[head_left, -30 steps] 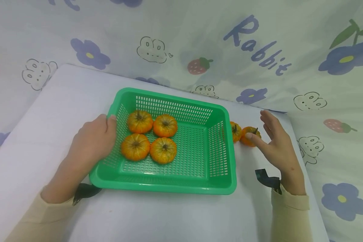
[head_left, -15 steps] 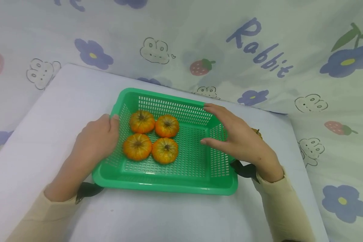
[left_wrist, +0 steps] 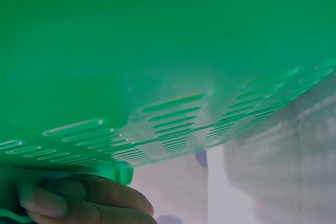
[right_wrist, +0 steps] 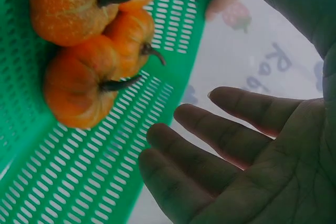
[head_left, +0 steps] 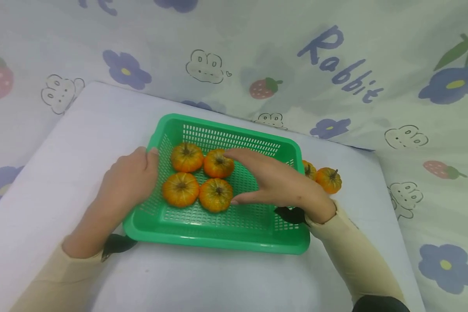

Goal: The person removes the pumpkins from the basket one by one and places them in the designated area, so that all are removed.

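A green slotted plastic basket (head_left: pixel 218 242) holds several small orange pumpkins, grouped toward its left side. My left hand (head_left: pixel 130 180) grips the basket's left rim, thumb on top; in the left wrist view its fingers (left_wrist: pixel 100 200) show below the slotted green wall. Over the right half of the basket, my right hand (head_left: pixel 274 180) reaches in with thumb and fingers spread and nothing between them. Its fingertips overlap the right-hand pumpkins, the back one (head_left: pixel 218 164) and the front one (head_left: pixel 216 195), in the head view. The right wrist view shows an uncurled palm (right_wrist: pixel 273 166) beside the pumpkins (right_wrist: pixel 81 85).
Two more pumpkins lie on the white table just right of the basket, one (head_left: pixel 329 180) in full view and one (head_left: pixel 309 170) partly behind the rim. A printed cloth (head_left: pixel 234 56) with rabbits and flowers hangs behind the table (head_left: pixel 218 281).
My right hand has moved left, from above the pumpkins outside the basket to over the basket's inside, close to the pumpkins there. The left hand stays on the rim.
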A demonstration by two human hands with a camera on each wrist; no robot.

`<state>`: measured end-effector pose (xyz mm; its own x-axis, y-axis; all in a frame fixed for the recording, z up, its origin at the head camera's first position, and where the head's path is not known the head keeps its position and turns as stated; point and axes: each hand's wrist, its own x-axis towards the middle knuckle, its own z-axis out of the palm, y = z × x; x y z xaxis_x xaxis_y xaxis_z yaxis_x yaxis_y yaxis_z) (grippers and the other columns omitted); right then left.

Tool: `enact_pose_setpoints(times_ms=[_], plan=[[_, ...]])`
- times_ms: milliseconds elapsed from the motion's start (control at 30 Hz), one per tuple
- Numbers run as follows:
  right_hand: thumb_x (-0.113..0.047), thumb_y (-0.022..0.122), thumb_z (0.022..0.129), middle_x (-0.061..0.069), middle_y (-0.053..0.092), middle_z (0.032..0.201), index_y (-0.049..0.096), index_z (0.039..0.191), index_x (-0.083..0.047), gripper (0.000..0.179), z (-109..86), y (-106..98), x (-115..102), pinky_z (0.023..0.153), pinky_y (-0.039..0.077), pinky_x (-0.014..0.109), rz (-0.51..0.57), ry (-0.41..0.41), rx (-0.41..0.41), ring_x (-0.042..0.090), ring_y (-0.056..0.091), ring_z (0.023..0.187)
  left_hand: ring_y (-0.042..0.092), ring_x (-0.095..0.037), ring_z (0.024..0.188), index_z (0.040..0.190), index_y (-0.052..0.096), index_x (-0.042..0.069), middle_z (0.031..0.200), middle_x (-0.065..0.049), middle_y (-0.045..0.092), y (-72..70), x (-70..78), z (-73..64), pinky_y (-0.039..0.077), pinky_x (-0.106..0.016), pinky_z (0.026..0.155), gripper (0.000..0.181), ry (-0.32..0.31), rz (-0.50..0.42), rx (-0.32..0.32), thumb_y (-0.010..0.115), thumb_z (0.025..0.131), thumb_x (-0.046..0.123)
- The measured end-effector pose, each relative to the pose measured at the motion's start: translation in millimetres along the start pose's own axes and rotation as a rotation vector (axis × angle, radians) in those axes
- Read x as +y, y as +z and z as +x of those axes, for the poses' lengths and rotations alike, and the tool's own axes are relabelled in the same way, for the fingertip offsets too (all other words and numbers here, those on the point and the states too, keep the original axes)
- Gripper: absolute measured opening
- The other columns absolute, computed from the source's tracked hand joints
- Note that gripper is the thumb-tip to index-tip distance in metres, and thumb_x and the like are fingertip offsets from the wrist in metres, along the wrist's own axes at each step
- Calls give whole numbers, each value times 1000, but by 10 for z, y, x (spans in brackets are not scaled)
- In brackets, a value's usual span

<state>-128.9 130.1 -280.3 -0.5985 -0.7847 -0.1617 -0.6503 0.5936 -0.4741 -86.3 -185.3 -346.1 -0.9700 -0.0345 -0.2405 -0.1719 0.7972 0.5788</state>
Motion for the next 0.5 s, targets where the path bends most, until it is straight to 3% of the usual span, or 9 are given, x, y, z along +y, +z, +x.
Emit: enact_pose_setpoints(times_ms=[500], plan=[[-44, 88, 86, 3, 48, 157, 48, 154, -10, 86, 247, 239, -20, 115, 38, 35, -51, 35, -182, 18, 46, 142, 52, -32, 65, 106, 49, -1, 75, -16, 47, -6, 18, -14, 43, -39, 50, 62, -3, -7, 1, 13, 111, 48]])
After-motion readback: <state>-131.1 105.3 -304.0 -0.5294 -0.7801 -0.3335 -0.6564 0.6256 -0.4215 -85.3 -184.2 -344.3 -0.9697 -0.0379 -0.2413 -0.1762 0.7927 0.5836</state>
